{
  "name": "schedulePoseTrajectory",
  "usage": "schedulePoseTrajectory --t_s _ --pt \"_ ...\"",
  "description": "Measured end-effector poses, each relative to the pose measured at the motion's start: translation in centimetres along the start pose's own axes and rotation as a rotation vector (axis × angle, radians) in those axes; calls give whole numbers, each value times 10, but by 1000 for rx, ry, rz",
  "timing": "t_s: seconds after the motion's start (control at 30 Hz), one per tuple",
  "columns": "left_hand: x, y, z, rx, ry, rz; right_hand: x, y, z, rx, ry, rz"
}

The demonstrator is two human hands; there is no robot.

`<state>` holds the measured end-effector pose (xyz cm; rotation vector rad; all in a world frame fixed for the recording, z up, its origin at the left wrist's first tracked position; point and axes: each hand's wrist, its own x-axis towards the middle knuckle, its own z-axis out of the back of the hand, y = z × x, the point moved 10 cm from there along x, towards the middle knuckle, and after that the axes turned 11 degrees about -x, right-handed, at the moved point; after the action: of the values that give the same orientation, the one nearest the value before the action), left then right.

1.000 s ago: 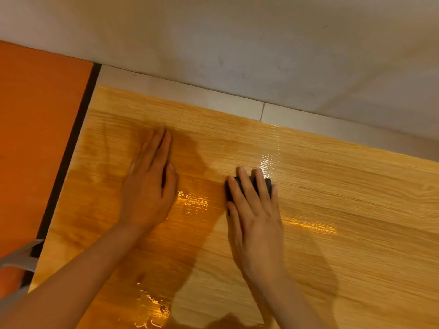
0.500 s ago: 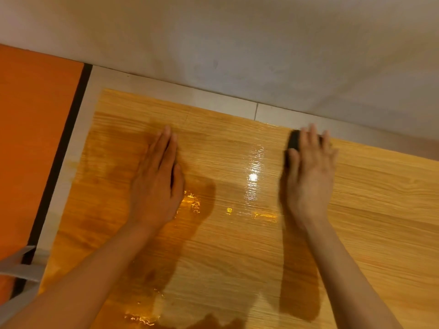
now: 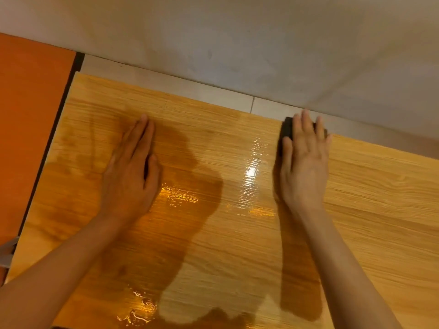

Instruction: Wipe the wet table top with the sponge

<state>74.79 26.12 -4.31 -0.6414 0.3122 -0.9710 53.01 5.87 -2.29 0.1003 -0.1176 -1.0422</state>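
The wood-grain table top [image 3: 380, 210] fills the view and shines with water in the middle and at the near edge. A dark sponge [image 3: 287, 129] lies at the far edge of the table, mostly hidden under my right hand [image 3: 304, 162], which presses flat on it with fingers stretched forward. My left hand [image 3: 131, 172] rests flat on the wet wood to the left, fingers together, holding nothing.
A pale tiled ledge [image 3: 190, 87] and a grey wall [image 3: 261, 43] run along the table's far edge. An orange surface [image 3: 28, 129] lies beyond the left edge, with a grey object [image 3: 8, 254] at the lower left.
My right hand has pushed the sponge from the table's middle away and to the right, up to the far edge. The left hand has stayed flat in place.
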Motion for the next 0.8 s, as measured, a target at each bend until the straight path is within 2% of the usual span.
schedulePoseTrajectory --t_s 0.07,0.13,0.23,0.33,0.4,0.43,0.5,0.57,0.63,0.8 --pt "1 -1 2 3 -18 -4 3 -22 2 6 -27 -95" --pt "0 0 4 5 -31 3 11 2 -1 -4 -62 -98" --pt "1 -2 5 7 -48 -21 28 79 -11 2 -109 42" --pt "0 -3 2 -4 -31 -36 42 129 -19 -55 -62 223" --pt "0 0 0 0 -13 -28 50 112 -18 -58 -19 272" --pt "1 0 0 4 -8 -25 54 90 -15 -61 -6 238" --pt "1 1 -1 8 -2 -22 58 44 -8 -93 43 102" --pt "1 2 -1 13 1 -18 61 28 -6 -111 116 -17" --pt "1 2 -1 20 12 -20 68 53 -12 -119 188 -56" --pt "1 6 5 -58 105 -16 87 185 -50 57 403 96"
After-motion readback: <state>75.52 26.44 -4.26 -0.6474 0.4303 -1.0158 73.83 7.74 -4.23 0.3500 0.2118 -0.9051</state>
